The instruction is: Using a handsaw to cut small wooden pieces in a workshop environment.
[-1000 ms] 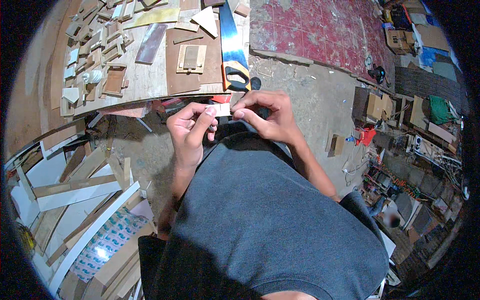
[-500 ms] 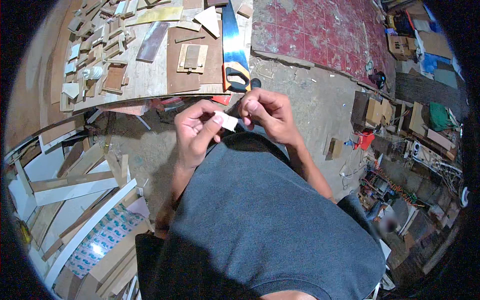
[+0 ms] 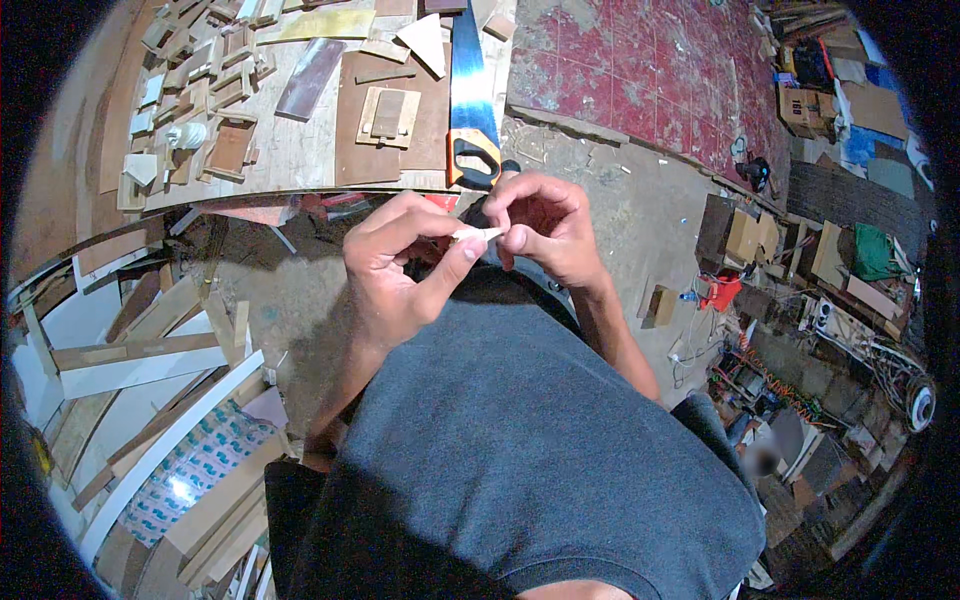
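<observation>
Held in front of my dark grey shirt is a small pale piece (image 3: 482,234), seemingly wood, now seen nearly edge-on. My left hand (image 3: 395,260) pinches it between thumb and fingers. The thumb and forefinger of my right hand (image 3: 553,228) close on its right end, and the other fingers curl behind. Just beyond the hands, a handsaw (image 3: 474,110) with an orange and black handle lies on the workbench (image 3: 300,170). Left of the saw, a small wooden block on a pale plate (image 3: 388,115) rests on a brown board (image 3: 365,165).
Several small wood frames and offcuts (image 3: 200,75) crowd the bench's left side, near a white spool (image 3: 185,136). Planks and boards (image 3: 150,365) are heaped at lower left. A red tiled surface (image 3: 640,70) lies far right; cardboard boxes (image 3: 752,235), cables and tools fill the right side.
My right hand has come onto the pale piece, which earlier only the left held. The piece has turned from its flat face to nearly edge-on and shifted slightly right.
</observation>
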`<state>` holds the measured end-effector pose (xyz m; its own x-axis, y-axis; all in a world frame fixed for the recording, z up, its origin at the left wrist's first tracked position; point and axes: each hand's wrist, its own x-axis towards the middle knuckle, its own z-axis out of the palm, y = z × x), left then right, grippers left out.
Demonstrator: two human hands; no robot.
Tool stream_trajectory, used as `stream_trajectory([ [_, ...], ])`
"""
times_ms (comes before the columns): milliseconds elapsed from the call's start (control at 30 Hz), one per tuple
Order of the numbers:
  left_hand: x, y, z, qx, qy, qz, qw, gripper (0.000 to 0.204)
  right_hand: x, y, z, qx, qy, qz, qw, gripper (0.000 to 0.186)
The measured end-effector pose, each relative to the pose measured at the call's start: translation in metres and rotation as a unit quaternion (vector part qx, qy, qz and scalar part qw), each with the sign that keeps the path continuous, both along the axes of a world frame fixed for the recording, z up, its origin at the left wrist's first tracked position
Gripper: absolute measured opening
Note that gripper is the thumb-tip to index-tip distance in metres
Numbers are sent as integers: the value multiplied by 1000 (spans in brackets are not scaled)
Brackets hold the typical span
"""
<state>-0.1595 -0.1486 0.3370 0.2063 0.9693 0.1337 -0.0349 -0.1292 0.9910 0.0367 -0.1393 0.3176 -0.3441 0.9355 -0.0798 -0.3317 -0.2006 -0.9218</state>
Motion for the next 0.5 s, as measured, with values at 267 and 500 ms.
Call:
stream_trajectory([
  [267, 9, 3, -4, 34, 30, 51, 998, 12, -7, 8, 6, -11, 0, -32, 999, 11],
  [500, 10, 9, 18, -16, 32, 74, 997, 20, -7, 9, 14, -59, -43, -59, 996, 9],
])
